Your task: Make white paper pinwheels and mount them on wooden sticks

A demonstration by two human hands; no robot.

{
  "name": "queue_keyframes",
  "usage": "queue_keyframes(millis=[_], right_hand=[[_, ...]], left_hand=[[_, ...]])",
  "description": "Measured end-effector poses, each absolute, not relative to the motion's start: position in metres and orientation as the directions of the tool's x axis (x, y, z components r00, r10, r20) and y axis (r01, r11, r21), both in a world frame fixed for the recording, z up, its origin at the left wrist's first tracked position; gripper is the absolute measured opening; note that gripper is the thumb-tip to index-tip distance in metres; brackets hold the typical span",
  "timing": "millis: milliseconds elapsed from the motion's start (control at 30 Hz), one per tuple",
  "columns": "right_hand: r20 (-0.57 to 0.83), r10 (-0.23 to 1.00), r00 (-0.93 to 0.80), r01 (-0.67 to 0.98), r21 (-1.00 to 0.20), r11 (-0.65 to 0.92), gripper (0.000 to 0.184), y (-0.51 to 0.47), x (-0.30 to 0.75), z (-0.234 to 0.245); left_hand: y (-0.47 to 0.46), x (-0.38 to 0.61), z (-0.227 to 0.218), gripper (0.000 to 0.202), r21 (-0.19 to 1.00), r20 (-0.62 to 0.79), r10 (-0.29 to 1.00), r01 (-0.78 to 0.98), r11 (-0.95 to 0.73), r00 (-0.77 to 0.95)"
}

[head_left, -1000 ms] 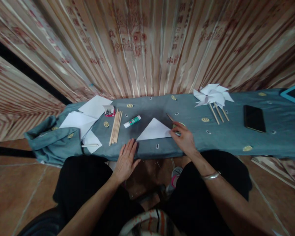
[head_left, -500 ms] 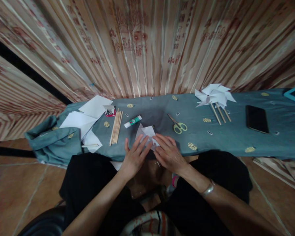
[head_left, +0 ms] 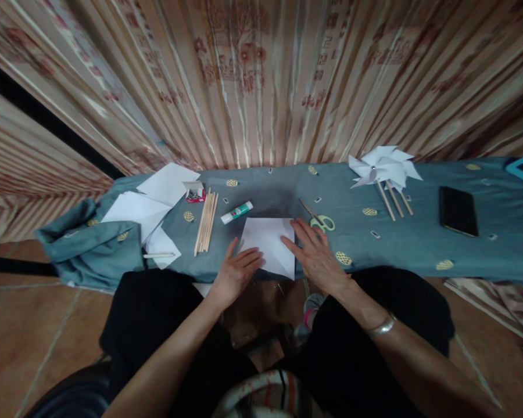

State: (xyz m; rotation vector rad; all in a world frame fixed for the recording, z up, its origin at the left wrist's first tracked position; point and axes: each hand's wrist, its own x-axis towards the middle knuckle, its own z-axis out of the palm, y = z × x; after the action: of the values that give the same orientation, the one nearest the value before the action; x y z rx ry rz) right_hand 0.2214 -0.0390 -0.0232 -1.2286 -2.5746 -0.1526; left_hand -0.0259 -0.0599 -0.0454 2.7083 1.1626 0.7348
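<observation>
At the middle of the frame, near the front edge of the tabletop [head_left: 409, 244], a white sheet of paper [head_left: 270, 241] lies flat and unfolded on the blue-grey cloth. It looks roughly square, so it has no clear long axis. Its sides run nearly parallel to the front edge, and its lower right corner reaches past that edge.

The left hand [head_left: 237, 273] rests palm down at the sheet's lower left. Its fingers [head_left: 249, 255] are stretched out, close together, and lie on the paper pointing toward the upper right. The right hand [head_left: 316, 255] lies flat at the sheet's right side. Its fingers [head_left: 294, 232] are slightly apart and touch the right edge, pointing toward the upper left. Neither hand grips anything. The sheet lies between the two hands, about equally near to each.

Just right of the sheet's upper corner, beside the right hand, lie scissors [head_left: 319, 219] with pale green handles. Above the sheet's upper left corner lies a glue stick [head_left: 236, 212]. A bundle of wooden sticks [head_left: 206, 222] lies further left, and loose white sheets [head_left: 157, 197] lie beyond it. At the upper right, well apart from both hands, are paper pinwheels [head_left: 383, 165] and a dark phone [head_left: 457, 211].
</observation>
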Motion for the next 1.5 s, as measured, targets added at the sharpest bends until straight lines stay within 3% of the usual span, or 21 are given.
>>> queue_keyframes(millis=[67,200,333,467,567,633,833,1233,1500], right_hand=[[0.292,0.713,-0.637,0.741,-0.023,0.671,0.052,-0.041,0.223,-0.025],[0.302,0.680,-0.669,0.690,-0.090,0.719,0.029,-0.047,0.228,-0.029],[0.285,0.723,-0.630,0.645,-0.328,0.691,0.024,-0.052,0.237,-0.035],[0.229,0.818,-0.528,0.580,-0.607,0.544,0.020,-0.051,0.238,-0.038],[0.172,0.887,-0.429,0.581,-0.699,0.417,0.021,-0.044,0.233,-0.039],[0.141,0.916,-0.375,0.600,-0.716,0.356,0.024,-0.037,0.229,-0.039],[0.091,0.941,-0.327,0.628,-0.723,0.289,0.025,-0.019,0.218,-0.036],[0.051,0.920,-0.389,0.681,-0.657,0.324,0.023,0.003,0.202,-0.028],[0.021,0.956,-0.293,0.724,-0.648,0.236,0.022,0.005,0.196,-0.037]], left_hand=[[-0.065,-0.028,-0.046,0.026,0.327,0.372,0.707,0.628,-0.706,0.601],[-0.076,-0.031,-0.043,0.026,0.413,0.350,0.721,0.592,-0.692,0.598],[-0.083,-0.034,-0.038,0.025,0.491,0.324,0.798,0.631,-0.601,0.508],[-0.085,-0.032,-0.039,0.026,0.615,0.283,0.885,0.638,-0.464,0.370],[-0.083,-0.030,-0.043,0.024,0.701,0.221,0.945,0.634,-0.326,0.242],[-0.081,-0.029,-0.044,0.023,0.748,0.155,0.975,0.625,-0.223,0.162],[-0.074,-0.030,-0.042,0.051,0.792,-0.014,0.998,0.609,-0.029,0.065],[-0.072,-0.038,-0.040,0.047,0.760,-0.013,0.995,0.648,-0.058,0.104],[-0.071,-0.043,-0.041,0.043,0.715,0.004,0.994,0.694,-0.082,0.113]])
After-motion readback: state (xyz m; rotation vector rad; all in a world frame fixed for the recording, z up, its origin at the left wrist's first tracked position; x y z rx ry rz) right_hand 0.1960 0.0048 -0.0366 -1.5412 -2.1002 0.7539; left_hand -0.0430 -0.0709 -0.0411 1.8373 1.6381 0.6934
